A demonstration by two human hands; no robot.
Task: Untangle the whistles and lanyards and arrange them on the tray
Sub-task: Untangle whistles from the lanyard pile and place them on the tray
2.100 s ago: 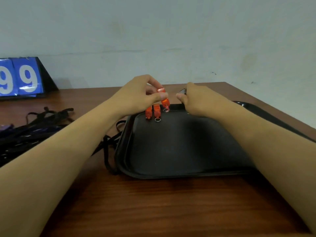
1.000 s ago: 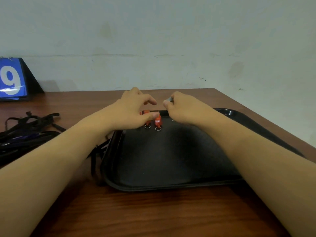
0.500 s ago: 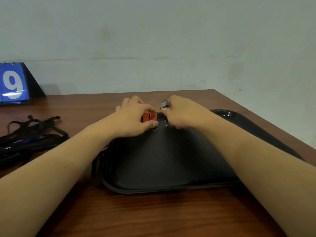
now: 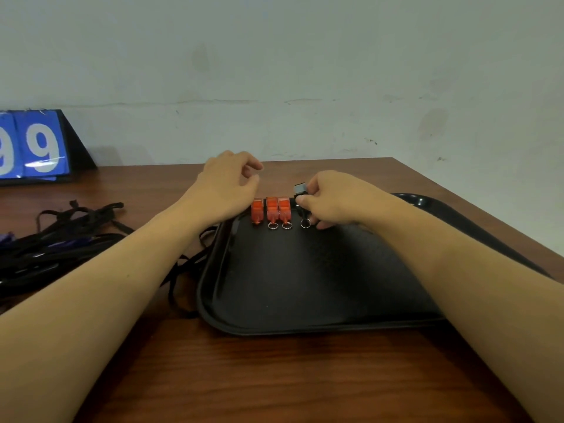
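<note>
Three orange whistles stand side by side along the far left rim of the black tray, small metal rings at their near ends. My left hand hovers just left of and above them, fingers loosely curled and holding nothing. My right hand pinches a black whistle just right of the orange row, its ring resting on the tray. A tangle of black lanyards lies on the table to the left.
A blue flip scoreboard showing nines stands at the back left against the wall. Loose lanyard loops trail against the tray's left edge. The wooden table's right edge runs diagonally behind the tray.
My left hand has let go of the orange whistles and lifted away, leaving three in a row. My right hand has brought the black whistle down beside them.
</note>
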